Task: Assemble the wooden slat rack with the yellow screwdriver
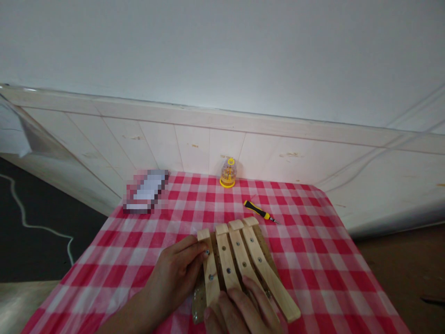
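Observation:
A wooden piece made of several screwed slats [243, 260] lies on the red and white checked tablecloth [313, 260] near the front. My left hand [177, 276] rests against its left slat, fingers wrapped on the edge. My right hand [243, 311] lies over the near ends of the slats, fingers stretched flat on the wood. Its lower part is cut off by the frame.
A black and yellow screwdriver [259, 211] lies just beyond the slats. A yellow case of screwdriver bits [228, 173] stands at the table's far edge by the white wall. A blurred flat object [146, 191] sits at the far left. Dark floor lies to the left.

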